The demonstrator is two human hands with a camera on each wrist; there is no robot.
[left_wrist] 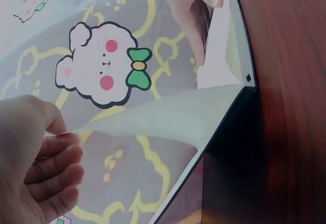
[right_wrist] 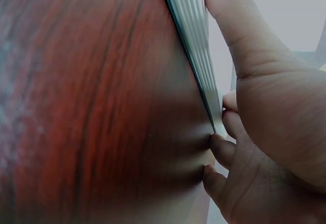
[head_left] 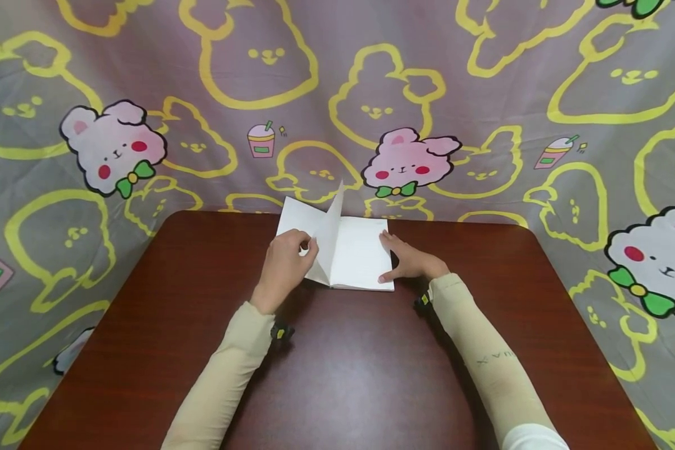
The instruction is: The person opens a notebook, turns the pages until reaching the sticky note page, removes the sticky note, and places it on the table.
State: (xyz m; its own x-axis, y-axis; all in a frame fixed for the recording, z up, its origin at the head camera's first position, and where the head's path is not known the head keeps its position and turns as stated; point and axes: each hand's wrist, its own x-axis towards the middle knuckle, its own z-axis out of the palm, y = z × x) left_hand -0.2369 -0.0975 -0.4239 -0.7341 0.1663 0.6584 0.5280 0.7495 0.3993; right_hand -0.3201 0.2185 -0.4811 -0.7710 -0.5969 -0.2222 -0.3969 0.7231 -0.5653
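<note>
A notebook (head_left: 364, 253) with blank white pages lies open on the table. My left hand (head_left: 287, 259) is over its left side, pinching one page (head_left: 332, 231) between thumb and fingertips; that page stands lifted near the spine. In the left wrist view, the raised page (left_wrist: 168, 113) stretches from the left hand (left_wrist: 38, 158) to the spine. My right hand (head_left: 413, 257) rests at the notebook's right edge, thumb and fingers spread apart and touching the page. The right wrist view shows the right thumb (right_wrist: 244, 30) on top, beside the page stack (right_wrist: 191, 35).
The notebook lies near the far edge of a dark reddish-brown table (head_left: 343, 375). Behind and beside the table hangs a grey curtain (head_left: 292, 75) with yellow outlines and cartoon bears. A small dark device (head_left: 282, 332) is strapped at the left wrist, another device (head_left: 424, 302) at the right.
</note>
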